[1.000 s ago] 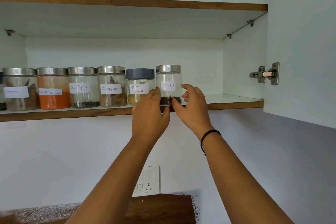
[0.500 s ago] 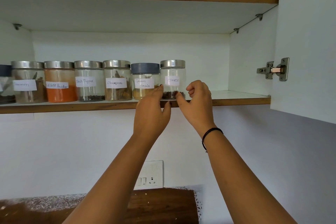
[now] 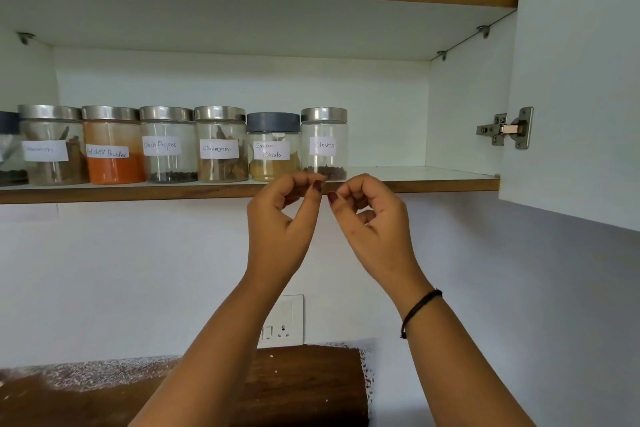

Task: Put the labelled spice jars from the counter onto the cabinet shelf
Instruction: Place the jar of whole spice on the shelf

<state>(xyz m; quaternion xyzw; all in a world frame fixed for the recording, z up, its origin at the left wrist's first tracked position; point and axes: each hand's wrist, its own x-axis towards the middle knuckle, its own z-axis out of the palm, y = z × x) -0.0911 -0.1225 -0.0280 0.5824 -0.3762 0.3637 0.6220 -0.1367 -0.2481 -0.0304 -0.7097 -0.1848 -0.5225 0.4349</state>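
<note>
Left hand (image 3: pixel 280 218), right hand (image 3: pixel 375 218) curled, empty, at shelf (image 3: pixel 138 192) edge; Cloves jar (image 3: pixel 323 146) beside Garam Masala jar (image 3: pixel 273 149) (grey lid).

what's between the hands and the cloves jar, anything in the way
Nothing visible. The cloves jar stands on the shelf at the row's right end; the left hand and right hand hover at the shelf edge just below it, fingers curled, holding nothing.
</note>
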